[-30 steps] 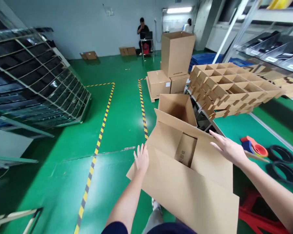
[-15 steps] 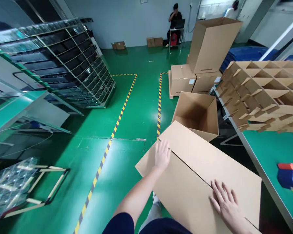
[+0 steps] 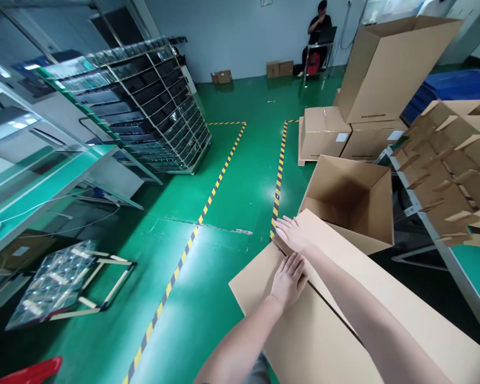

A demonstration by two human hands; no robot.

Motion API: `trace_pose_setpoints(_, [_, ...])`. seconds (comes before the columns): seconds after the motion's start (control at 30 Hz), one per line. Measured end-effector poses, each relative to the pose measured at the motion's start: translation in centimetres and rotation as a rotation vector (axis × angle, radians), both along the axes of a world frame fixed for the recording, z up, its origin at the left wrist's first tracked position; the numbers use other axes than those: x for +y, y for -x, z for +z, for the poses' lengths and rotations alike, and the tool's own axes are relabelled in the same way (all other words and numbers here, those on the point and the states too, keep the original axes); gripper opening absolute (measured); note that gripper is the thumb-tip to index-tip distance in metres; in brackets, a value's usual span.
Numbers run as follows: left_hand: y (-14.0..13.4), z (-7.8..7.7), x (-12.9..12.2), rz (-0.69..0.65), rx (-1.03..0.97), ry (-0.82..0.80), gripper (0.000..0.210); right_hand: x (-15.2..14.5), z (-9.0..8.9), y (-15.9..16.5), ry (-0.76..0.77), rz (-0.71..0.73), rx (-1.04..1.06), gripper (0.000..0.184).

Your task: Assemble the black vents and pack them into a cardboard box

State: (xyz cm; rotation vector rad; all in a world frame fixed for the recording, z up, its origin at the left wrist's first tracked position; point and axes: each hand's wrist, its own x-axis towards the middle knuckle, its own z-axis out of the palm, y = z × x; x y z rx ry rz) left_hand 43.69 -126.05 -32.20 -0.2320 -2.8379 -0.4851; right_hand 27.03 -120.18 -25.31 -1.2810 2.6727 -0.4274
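Observation:
A large cardboard box [image 3: 324,320] stands in front of me, its two top flaps folded down and meeting along a dark narrow seam. My left hand [image 3: 288,281] lies on the near flap beside the seam, fingers stretched forward and holding nothing. Beyond it, my right hand [image 3: 293,234] reaches to the far end of the seam, its palm on the cardboard and its fingers extended over the edge. The right forearm crosses the far flap. Just past this box sits an open-topped cardboard box [image 3: 378,213].
Sealed cartons [image 3: 324,130] on a pallet carry a tall open carton [image 3: 396,69]. Cardboard dividers [image 3: 448,165] rest on a green-topped table [image 3: 474,277] at right. Yellow-black tape [image 3: 190,242] marks the floor. A loaded wire rack [image 3: 160,106] stands left; a person [image 3: 319,26] sits at the back.
My right hand has moved from the near part of the top to the seam's far end. My left hand has shifted slightly back towards me. The view has swung left.

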Motion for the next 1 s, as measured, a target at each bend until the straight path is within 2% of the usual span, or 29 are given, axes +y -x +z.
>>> trace_pose_setpoints(0.03, [-0.2,-0.1,-0.9,0.101,-0.009,0.024,0.054,-2.1,0.0,1.0,-0.041,0.052,-0.022,0.053])
trace_pose_setpoints(0.1, [-0.7,-0.2,-2.9,0.405,-0.048,0.071,0.057,-4.0,-0.5,1.9,-0.087,0.123,-0.046,0.059])
trace_pose_setpoints(0.17, [-1.0,-0.1,-4.9,0.628,-0.123,0.097,0.058,-3.7,-1.5,2.0,-0.097,0.161,-0.056,0.064])
trace_pose_setpoints(0.2, [-1.1,-0.1,-5.6,0.655,-0.164,0.101,0.058,-3.2,-2.0,1.9,-0.101,0.175,-0.062,0.065])
trace_pose_setpoints(0.3, [-1.0,-0.2,-6.4,0.612,-0.236,0.089,0.055,-1.9,-3.8,1.6,-0.072,0.228,-0.056,0.06])
trace_pose_setpoints(0.47, [-0.7,-0.5,-6.5,0.601,-0.26,0.069,0.055,-1.7,-6.6,1.4,0.013,0.263,0.012,0.05])
trace_pose_setpoints(0.6, [-1.1,0.2,-6.4,0.567,-0.232,0.058,0.054,-1.7,-6.7,1.4,0.02,0.245,0.026,0.047])
trace_pose_setpoints(0.67, [-1.3,0.8,-5.1,0.462,-0.189,0.046,0.051,-1.5,-6.2,1.5,0.025,0.242,0.008,0.045])
trace_pose_setpoints(0.77, [-0.7,1.6,-1.1,0.131,-0.125,-0.019,0.05,-1.5,-5.8,1.8,0.041,0.257,-0.013,0.044])
trace_pose_setpoints(0.83, [0.6,1.4,1.7,-0.031,-0.129,-0.073,0.051,-1.7,-6.1,2.2,0.052,0.274,0.0,0.044])
trace_pose_setpoints(0.9, [2.0,0.7,3.8,-0.063,-0.186,-0.097,0.052,-2.2,-6.4,2.5,0.055,0.273,0.01,0.044])
trace_pose_setpoints(1.0, [3.1,-0.1,4.7,-0.054,-0.333,-0.056,0.047,-2.8,-5.7,2.1,0.039,0.254,-0.019,0.043])
